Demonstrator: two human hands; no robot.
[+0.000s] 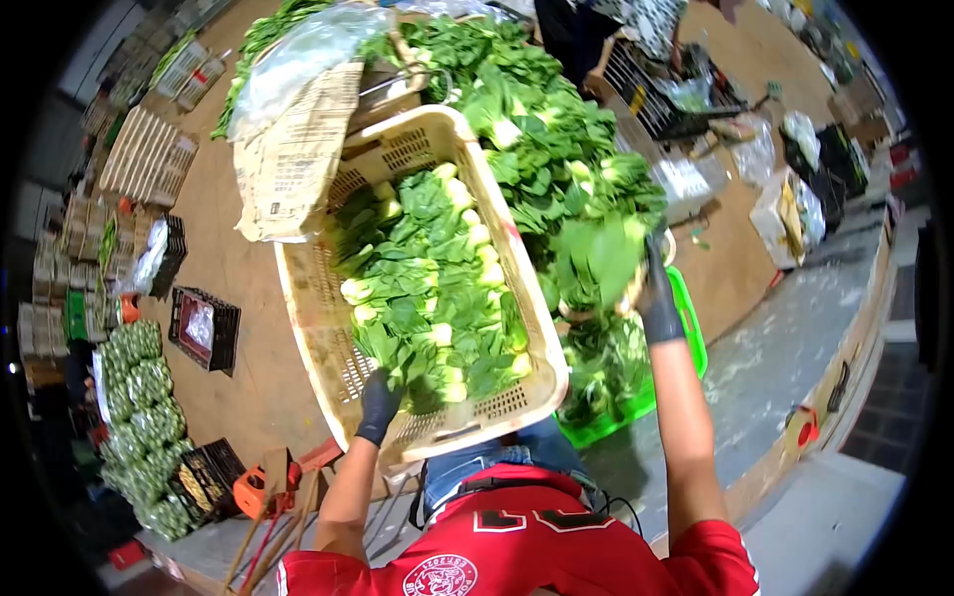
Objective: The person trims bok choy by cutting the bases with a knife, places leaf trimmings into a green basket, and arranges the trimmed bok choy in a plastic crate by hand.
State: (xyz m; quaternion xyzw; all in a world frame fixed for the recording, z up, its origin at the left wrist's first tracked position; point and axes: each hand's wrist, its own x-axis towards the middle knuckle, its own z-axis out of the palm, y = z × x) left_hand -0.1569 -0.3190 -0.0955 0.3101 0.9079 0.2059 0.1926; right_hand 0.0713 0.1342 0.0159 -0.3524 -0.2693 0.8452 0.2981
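A large cream plastic crate (298,318) stands in front of me, tilted in view, with rows of bok choy (427,268) inside. My left hand (380,405), in a dark glove, is at the crate's near left corner. Its fingers are partly apart against the leaves, and I see nothing held in them. Over to the right, my gloved right hand (658,298) is closed on a leafy bok choy (596,260), smeared by motion. Beneath that hand sits a bright green crate (691,313) holding more leafy greens (606,363).
A big heap of bok choy (547,129) lies beyond the cream crate. Brown paper (288,149) and clear plastic (308,50) cover its far left corner. Bagged greens (144,427) and a black crate (204,328) are at left. Another person (651,20) is at the top.
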